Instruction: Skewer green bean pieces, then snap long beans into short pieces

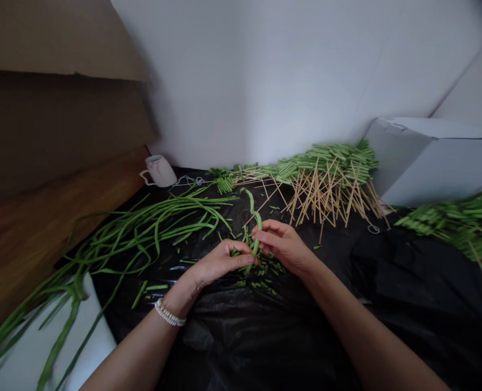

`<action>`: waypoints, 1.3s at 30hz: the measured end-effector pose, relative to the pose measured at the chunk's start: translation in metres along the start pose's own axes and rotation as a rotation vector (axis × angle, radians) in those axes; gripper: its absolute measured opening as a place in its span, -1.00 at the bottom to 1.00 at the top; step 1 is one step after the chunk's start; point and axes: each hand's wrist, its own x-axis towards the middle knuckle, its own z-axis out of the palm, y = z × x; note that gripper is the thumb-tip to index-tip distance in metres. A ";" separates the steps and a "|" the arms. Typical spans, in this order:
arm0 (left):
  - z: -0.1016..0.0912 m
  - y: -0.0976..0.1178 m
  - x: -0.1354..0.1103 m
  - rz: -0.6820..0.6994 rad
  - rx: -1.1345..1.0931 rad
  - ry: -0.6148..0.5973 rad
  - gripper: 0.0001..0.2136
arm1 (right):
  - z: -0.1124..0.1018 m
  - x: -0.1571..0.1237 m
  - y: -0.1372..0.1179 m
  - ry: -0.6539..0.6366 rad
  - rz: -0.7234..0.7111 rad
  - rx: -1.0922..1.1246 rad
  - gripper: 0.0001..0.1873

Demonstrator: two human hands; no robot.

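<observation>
My left hand (220,262) and my right hand (282,244) meet over a black plastic sheet (265,331). Both pinch the same long green bean (256,217), which curls up and away from my fingers. My left hand's fingers are closed round its lower part, with short green pieces showing under them. My right hand's fingers are pressed on the bean just beside the left. Small cut bean pieces (265,274) lie scattered on the sheet right under my hands. A beaded bracelet sits on my left wrist.
A pile of long uncut beans (151,225) trails off to the left. Wooden skewers loaded with bean pieces (326,174) are heaped at the back, more at the right (461,222). A white mug (159,171) stands near the wall. A white box (432,157) is at right.
</observation>
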 end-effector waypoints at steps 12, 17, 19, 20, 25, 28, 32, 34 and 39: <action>-0.003 -0.010 0.008 -0.005 -0.513 0.332 -0.70 | -0.008 0.005 0.009 0.056 -0.104 -0.006 -0.84; -0.004 -0.005 0.003 0.021 -0.810 0.184 -0.73 | -0.003 0.003 0.006 0.019 -0.049 0.030 -0.85; -0.003 -0.002 0.001 0.002 -0.931 0.126 -0.74 | 0.000 0.001 0.004 -0.003 -0.046 0.037 -0.85; -0.002 -0.001 0.000 -0.015 -0.975 0.104 -0.76 | 0.001 0.001 0.003 -0.009 -0.046 0.038 -0.85; 0.003 0.001 0.001 -0.054 -1.046 -0.035 -0.67 | 0.004 -0.001 0.003 -0.011 -0.029 0.027 -0.83; 0.005 0.001 0.004 -0.023 -1.036 -0.039 -0.62 | 0.005 0.000 0.006 0.020 -0.048 0.009 -0.82; 0.007 0.001 0.009 -0.024 -0.969 0.086 -0.63 | 0.005 0.004 0.010 0.106 -0.111 -0.038 -0.80; 0.009 0.000 0.012 -0.024 -0.864 0.178 -0.64 | 0.004 0.006 0.011 0.140 -0.135 -0.082 -0.79; 0.016 -0.007 0.017 0.065 -0.549 0.462 -0.57 | 0.007 0.007 0.012 0.210 -0.183 -0.209 -0.80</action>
